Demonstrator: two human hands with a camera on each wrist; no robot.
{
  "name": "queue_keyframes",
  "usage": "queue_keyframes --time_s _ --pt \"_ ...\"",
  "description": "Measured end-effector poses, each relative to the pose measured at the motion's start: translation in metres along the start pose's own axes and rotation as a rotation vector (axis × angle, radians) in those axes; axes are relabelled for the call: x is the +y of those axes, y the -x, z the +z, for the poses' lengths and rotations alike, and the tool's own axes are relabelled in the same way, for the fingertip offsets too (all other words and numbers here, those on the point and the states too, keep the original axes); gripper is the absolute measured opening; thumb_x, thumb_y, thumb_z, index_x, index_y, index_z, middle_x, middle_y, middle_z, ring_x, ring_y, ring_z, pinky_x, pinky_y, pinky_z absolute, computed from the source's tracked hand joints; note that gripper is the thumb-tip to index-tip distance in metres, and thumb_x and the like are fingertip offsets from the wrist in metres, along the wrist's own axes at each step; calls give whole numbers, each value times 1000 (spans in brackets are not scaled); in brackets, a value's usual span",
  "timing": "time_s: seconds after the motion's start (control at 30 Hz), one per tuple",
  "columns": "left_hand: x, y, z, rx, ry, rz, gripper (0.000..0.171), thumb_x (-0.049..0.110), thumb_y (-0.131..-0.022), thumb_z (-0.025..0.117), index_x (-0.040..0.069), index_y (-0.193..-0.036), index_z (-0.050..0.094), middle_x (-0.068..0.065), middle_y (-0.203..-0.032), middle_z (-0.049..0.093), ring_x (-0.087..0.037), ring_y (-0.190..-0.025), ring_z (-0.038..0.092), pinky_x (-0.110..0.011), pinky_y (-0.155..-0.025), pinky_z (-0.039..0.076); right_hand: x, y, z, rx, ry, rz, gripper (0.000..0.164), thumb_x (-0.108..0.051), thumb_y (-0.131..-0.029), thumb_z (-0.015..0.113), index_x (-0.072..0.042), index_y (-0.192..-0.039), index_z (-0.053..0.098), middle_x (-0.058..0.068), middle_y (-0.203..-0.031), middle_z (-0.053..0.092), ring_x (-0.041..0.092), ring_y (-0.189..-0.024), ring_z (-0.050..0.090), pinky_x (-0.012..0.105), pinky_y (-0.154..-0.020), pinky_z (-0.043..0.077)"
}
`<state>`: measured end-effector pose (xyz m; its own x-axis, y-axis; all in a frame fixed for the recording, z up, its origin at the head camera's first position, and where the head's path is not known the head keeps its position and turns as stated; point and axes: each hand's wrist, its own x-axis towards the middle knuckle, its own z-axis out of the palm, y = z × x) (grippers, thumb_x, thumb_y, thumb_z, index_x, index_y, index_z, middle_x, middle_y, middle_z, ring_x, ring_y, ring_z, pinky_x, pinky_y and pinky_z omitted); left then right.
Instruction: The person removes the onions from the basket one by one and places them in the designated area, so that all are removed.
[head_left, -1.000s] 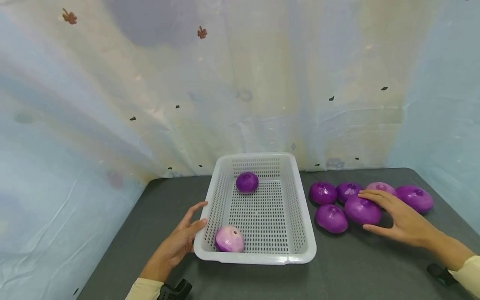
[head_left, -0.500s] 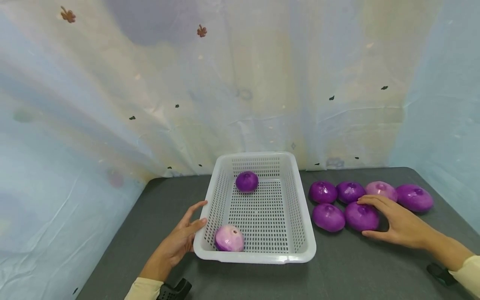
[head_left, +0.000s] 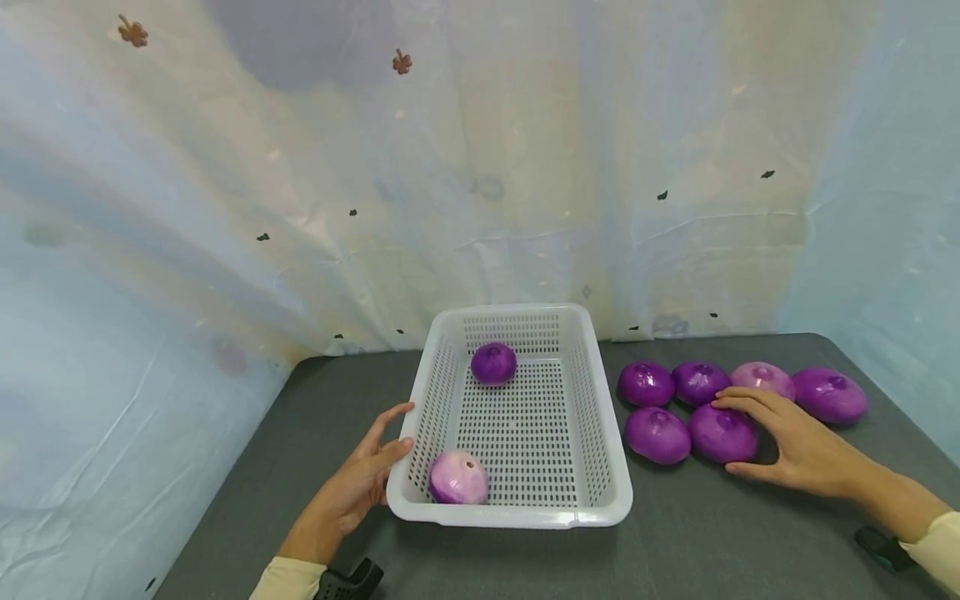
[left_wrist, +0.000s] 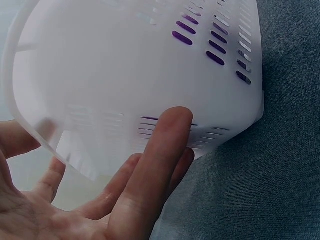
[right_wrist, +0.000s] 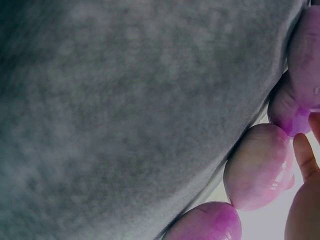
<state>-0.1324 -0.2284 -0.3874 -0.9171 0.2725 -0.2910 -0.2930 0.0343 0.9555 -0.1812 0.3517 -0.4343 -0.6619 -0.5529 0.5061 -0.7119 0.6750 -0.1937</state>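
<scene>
In the head view, my left hand [head_left: 356,479] holds the left rim of a white perforated plastic basket [head_left: 525,520]. The left wrist view shows fingers [left_wrist: 160,165] against the basket's outer wall. My right hand [head_left: 798,442] is curled round the right side of a purple onion [head_left: 716,437] on the table, fingertips near its top and thumb at its lower edge. Inside the basket lie a dark purple onion [head_left: 493,364] at the back left and a paler onion [head_left: 459,477] at the front left. The right wrist view catches only part of the right hand [right_wrist: 305,195].
Several more onions sit close around the gripped one: a purple onion [head_left: 657,435], two behind [head_left: 646,384], a pink onion [head_left: 762,380] and a purple onion [head_left: 830,396] at the far right. A dark grey cloth [head_left: 675,542] covers the table. A patterned curtain [head_left: 495,167] hangs behind.
Since one second ago, the gripped purple onion has shifted slightly toward the person, and the onion to its left has moved a little leftward. The left hand and basket stay put.
</scene>
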Motion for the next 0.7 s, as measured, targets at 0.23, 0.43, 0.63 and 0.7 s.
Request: queue_keyframes --time_s 0.23,0.43,0.63,0.7 --pt "-1 1 -1 9 -3 -4 62 31 -103 54 38 -153 19 -22 -153 39 -25 -110 66 -48 -75 58 -17 -14 -2 -21 -6 68 84 -37 -65 91 -17 -138 56 4 -140 52 2 -136 28 51 -93 23" --pt "1 3 -1 10 -34 -4 63 34 -102 55 37 -154 19 -24 -155 36 -26 -112 65 -48 -74 58 -46 -45 -2 -38 -55 34 80 -35 -72 87 -18 -143 52 4 -146 46 15 -136 30 58 -98 20" --pt "3 3 -5 -29 -52 2 63 35 -103 53 37 -156 19 -22 -156 37 -26 -117 64 -50 -77 58 -82 -99 -7 -47 -101 -27 77 -34 -78 81 -19 -145 48 4 -150 42 24 -137 29 55 -96 22" --pt "3 4 -7 -55 -40 9 64 33 -104 53 37 -157 17 -22 -157 35 -26 -120 63 -51 -79 58 -95 -119 -7 -57 -122 -31 75 -35 -80 79 -20 -146 47 3 -151 41 26 -138 29 57 -98 21"
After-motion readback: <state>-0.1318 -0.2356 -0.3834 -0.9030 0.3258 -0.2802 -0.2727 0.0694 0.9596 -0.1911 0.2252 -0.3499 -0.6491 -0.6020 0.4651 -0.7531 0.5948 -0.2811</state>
